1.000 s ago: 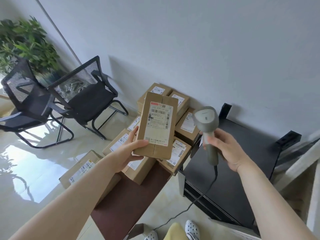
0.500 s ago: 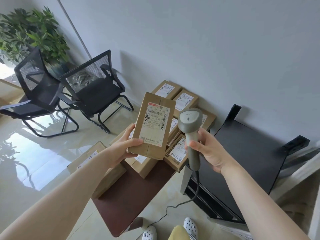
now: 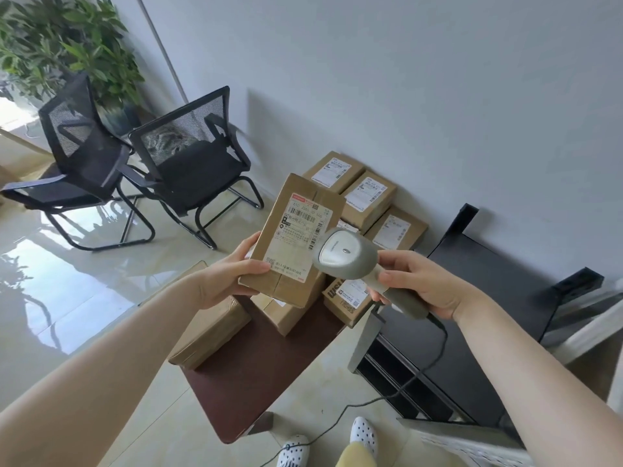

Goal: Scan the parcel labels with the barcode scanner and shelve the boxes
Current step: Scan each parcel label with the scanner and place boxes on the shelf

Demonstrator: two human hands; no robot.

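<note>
Head view, nearest first: your right hand (image 3: 418,284) has its fingers wrapped round the handle of the barcode scanner (image 3: 354,261), whose head sits just in front of the label's lower right corner and covers part of it. Your left hand (image 3: 226,278) pinches the parcel (image 3: 286,264) by its lower left edge, thumb on the front face and the other fingers behind it, holding it tilted with the label (image 3: 301,237) toward you.

From here the likely trouble is a missed read. The scanner looks too close and off to one side of the barcode, so the beam may catch only part of the stripes. The parcel is held at one corner only, so it could also twist or slip if the scanner nudges it.

Below lies the brown table (image 3: 269,365) with more boxes (image 3: 367,197) stacked at its far end against the wall. The black shelf (image 3: 499,288) stands to the right, just beside the table, and the cable (image 3: 435,358) trails toward your feet, where it could snag.
</note>
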